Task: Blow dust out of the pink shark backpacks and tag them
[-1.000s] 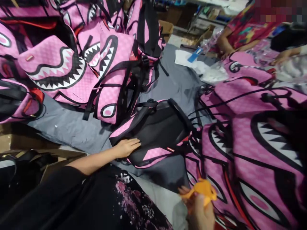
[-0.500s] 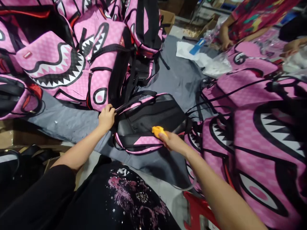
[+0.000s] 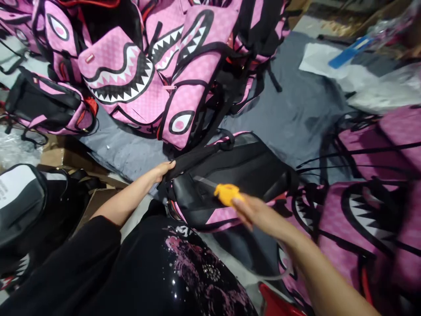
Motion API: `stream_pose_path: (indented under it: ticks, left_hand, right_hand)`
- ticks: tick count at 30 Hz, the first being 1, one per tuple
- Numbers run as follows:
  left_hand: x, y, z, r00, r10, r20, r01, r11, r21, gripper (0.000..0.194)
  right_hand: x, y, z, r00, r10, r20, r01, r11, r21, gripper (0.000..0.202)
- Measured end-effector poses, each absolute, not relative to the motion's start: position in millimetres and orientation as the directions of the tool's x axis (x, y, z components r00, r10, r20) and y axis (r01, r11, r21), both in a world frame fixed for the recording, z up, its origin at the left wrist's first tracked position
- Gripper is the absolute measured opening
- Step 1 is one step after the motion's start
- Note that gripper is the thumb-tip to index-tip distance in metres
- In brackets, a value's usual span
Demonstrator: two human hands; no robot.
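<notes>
The left hand [image 3: 162, 172] has its fingers pinching a black strap [image 3: 194, 159] of the bag [image 3: 253, 163] lying on gray cloth [image 3: 296, 87]. The right hand's [image 3: 246, 210] fingers hold a yellow tool [image 3: 226, 194] over it.

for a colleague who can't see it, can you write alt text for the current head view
A person's right hand holds a yellow tool over a pink-and-black backpack on grey cloth, while the left hand touches its strap. More pink backpacks with toothy-mouth prints lie around it.
</notes>
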State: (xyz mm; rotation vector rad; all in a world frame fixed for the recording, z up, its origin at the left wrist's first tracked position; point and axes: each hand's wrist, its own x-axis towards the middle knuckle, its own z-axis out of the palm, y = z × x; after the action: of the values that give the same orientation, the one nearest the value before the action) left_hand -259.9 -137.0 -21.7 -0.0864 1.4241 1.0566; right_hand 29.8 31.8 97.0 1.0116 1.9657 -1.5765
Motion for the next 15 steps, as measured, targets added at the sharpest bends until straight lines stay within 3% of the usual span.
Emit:
stream_pose_path:
  ticks: [2,4,6,8,9,10,12,13,15]
  left_hand:
    - [-262,-133,-19,-0.086,0.581,-0.809,-0.632,0.596,0.496,0.037]
    - [-262,-130,-11,-0.030,0.607,-0.794,-0.595,0.627,0.503,0.046]
    - [-252,-128,0,-0.067,0.667,-0.742,-0.462,0.638,0.615,0.052]
    - [-230,-123,9,-0.097,0.805,-0.586,-0.181,0.564,0.805,0.052]
    - [-215,-119,11,-0.090,0.870,-0.485,0.003,0.487,0.873,0.051]
    - [-200,-114,12,-0.074,0.916,-0.394,0.193,0.401,0.895,0.052]
    - [-172,-99,8,-0.088,0.951,-0.296,0.530,0.296,0.795,0.062]
    - [-161,-90,4,-0.127,0.949,-0.289,0.649,0.300,0.699,0.068]
    - [-148,-70,-4,-0.248,0.918,-0.309,0.766,0.381,0.517,0.070]
  right_hand:
    - [26,30,100,-0.674,0.232,-0.701,0.734,0.108,-0.671,0.055]
    - [30,30,106,-0.647,0.361,-0.672,0.744,0.110,-0.659,0.054]
    - [45,35,114,-0.635,0.308,-0.709,0.764,0.112,-0.635,0.054]
    - [68,45,124,-0.610,0.190,-0.769,0.792,0.116,-0.599,0.055]
    - [79,50,130,-0.576,0.246,-0.779,0.816,0.112,-0.568,0.055]
    - [89,54,135,-0.515,0.393,-0.762,0.850,0.115,-0.515,0.054]
    - [105,56,145,-0.340,0.700,-0.629,0.923,0.121,-0.364,0.051]
    - [109,53,148,-0.286,0.757,-0.588,0.946,0.124,-0.300,0.049]
    - [113,42,150,-0.323,0.635,-0.702,0.945,0.178,-0.274,0.050]
